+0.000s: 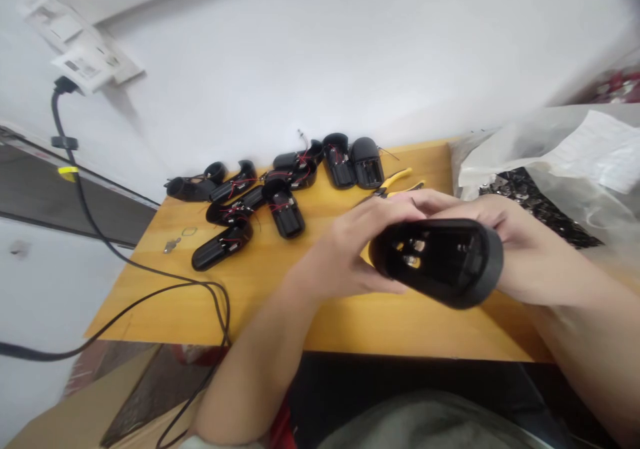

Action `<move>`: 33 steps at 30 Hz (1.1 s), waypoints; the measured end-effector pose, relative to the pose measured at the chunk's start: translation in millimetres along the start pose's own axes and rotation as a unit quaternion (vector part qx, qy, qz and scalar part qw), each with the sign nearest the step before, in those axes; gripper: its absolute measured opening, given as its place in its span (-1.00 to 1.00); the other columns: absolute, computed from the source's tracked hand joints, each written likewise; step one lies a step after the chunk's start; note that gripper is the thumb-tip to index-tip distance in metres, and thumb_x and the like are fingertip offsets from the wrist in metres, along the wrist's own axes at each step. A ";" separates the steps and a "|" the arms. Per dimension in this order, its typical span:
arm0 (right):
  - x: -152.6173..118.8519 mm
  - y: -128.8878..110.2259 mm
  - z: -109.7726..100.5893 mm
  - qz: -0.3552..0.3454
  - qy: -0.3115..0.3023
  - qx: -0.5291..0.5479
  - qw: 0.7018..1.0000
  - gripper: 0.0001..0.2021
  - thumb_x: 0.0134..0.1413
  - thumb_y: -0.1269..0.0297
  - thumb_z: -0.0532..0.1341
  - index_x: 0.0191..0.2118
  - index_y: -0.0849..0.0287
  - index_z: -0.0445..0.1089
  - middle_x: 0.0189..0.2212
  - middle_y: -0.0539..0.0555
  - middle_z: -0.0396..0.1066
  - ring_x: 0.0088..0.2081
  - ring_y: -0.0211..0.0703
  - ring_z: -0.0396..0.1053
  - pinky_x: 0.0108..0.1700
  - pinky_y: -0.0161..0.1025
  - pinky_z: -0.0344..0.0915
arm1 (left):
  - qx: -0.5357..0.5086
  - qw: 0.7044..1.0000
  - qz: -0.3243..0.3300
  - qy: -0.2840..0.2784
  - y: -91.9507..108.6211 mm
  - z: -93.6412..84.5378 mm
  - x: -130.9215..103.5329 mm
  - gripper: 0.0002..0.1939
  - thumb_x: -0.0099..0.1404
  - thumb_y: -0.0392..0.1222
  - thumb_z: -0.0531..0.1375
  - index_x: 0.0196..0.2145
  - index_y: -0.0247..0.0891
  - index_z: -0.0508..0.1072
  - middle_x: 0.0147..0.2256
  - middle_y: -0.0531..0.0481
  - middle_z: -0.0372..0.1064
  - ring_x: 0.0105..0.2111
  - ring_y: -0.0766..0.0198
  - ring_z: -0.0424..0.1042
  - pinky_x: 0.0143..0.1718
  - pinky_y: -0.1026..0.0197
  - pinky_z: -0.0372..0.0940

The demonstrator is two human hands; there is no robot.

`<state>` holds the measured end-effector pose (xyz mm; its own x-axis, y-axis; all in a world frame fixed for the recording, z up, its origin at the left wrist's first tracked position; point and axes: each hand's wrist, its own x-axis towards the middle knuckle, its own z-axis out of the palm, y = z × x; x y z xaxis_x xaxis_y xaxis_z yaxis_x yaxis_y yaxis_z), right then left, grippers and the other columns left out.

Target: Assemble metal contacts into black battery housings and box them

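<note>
A black plastic housing (440,262) is held up over the front of the table, its open hollow side facing me. Inside it are small shiny metal contacts. My left hand (350,249) grips its narrower left end, thumb below and fingers above. Behind its wider right end is my right hand (490,225), closed around the far side, with its fingers mostly hidden. Just beyond my hands lie yellow-handled pliers (397,181), partly covered by them.
Several similar black housings (287,214) with thin red wires lie on the wooden table (270,309). Small metal bits (171,245) are at the left. A black cable (150,275) crosses the left edge from a wall socket (83,65). A plastic bag (545,162) of dark parts stands right.
</note>
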<state>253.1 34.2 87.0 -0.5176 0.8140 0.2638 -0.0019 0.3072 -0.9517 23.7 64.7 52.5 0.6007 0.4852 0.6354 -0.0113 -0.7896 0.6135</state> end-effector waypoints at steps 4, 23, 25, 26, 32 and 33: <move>-1.9 3.4 -0.2 0.009 0.027 -0.062 0.998 -0.90 0.20 0.10 0.48 -0.25 -0.05 0.73 0.05 0.16 0.55 0.24 0.25 0.41 0.33 0.23 0.33 | 0.065 0.997 0.019 -0.024 4.1 1.6 1.1 -0.56 0.35 -0.08 0.40 0.11 -0.22 0.43 -0.01 -0.18 0.45 0.09 0.09 0.50 0.22 -0.01 0.45; -6.2 -1.6 -0.7 -0.316 0.082 -0.407 0.853 -0.88 0.28 0.53 0.27 -0.17 0.20 0.39 0.14 0.41 0.41 0.10 0.14 0.39 0.11 0.19 0.29 | -0.009 0.999 0.038 0.037 -0.2 6.4 1.0 -0.26 0.16 0.04 0.54 0.20 -0.26 0.44 0.03 -0.20 0.46 0.04 0.09 0.49 0.14 0.05 0.47; -6.9 -2.1 0.1 -0.313 0.086 -0.400 0.857 -0.87 0.25 0.54 0.27 -0.17 0.19 0.39 0.16 0.40 0.41 0.10 0.14 0.39 0.12 0.20 0.28 | 0.010 0.999 0.027 0.031 2.0 6.2 0.9 -0.29 0.18 -0.02 0.53 0.20 -0.25 0.44 -0.02 -0.18 0.45 0.01 0.11 0.47 0.11 0.06 0.46; -7.2 -2.3 0.3 -0.310 0.087 -0.397 0.859 -0.86 0.23 0.55 0.27 -0.18 0.19 0.39 0.16 0.39 0.41 0.11 0.15 0.39 0.13 0.21 0.27 | 0.019 0.999 0.025 0.027 3.1 6.0 0.8 -0.31 0.19 -0.04 0.53 0.20 -0.25 0.43 -0.04 -0.17 0.44 -0.01 0.13 0.46 0.09 0.06 0.46; -6.1 0.8 -1.7 -0.320 0.057 -0.364 0.873 -0.82 0.13 0.59 0.29 -0.26 0.17 0.35 0.14 0.38 0.41 0.11 0.20 0.44 0.13 0.23 0.35 | 0.064 0.997 0.045 0.022 5.3 7.9 0.7 -0.33 0.25 -0.07 0.49 0.22 -0.27 0.39 -0.02 -0.22 0.42 0.00 0.11 0.46 0.12 0.01 0.47; -5.6 2.1 -2.1 -0.325 0.057 -0.355 0.875 -0.81 0.12 0.59 0.29 -0.27 0.16 0.34 0.14 0.37 0.42 0.12 0.21 0.45 0.12 0.23 0.36 | 0.071 0.996 0.048 0.024 4.9 8.2 0.6 -0.33 0.26 -0.07 0.48 0.22 -0.28 0.39 -0.02 -0.23 0.42 -0.01 0.11 0.47 0.11 0.01 0.47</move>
<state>257.7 31.3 83.8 -0.5159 0.3849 0.7653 0.2893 0.9192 -0.2672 30.5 58.1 52.0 0.5628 0.4200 0.7119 0.0487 -0.8767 0.4786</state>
